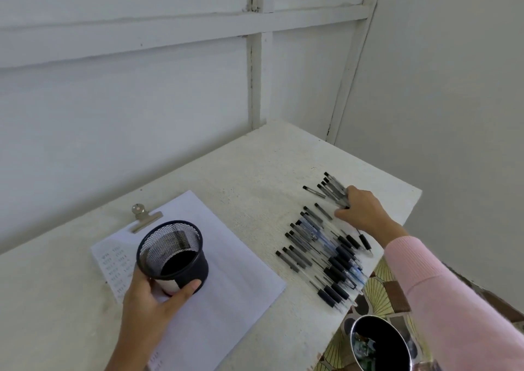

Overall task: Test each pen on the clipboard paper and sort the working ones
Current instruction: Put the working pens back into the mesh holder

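The left hand [150, 299] grips the black mesh cup [173, 253] by its base, thumb curled round the front and fingers behind, tilting its mouth away from the palm. Under that grip lies the clipboard paper [226, 271], with its metal clip [143, 214] just beyond the cup's rim. The right hand [363, 212], in a pink sleeve [439, 291], closes fingers and thumb on the near ends of a small bunch of pens [330, 190]. On the wrist side of that grasp a larger spread of pens [320, 254] lies on the white table [255, 166], with a metal bin [380, 342] below the forearm
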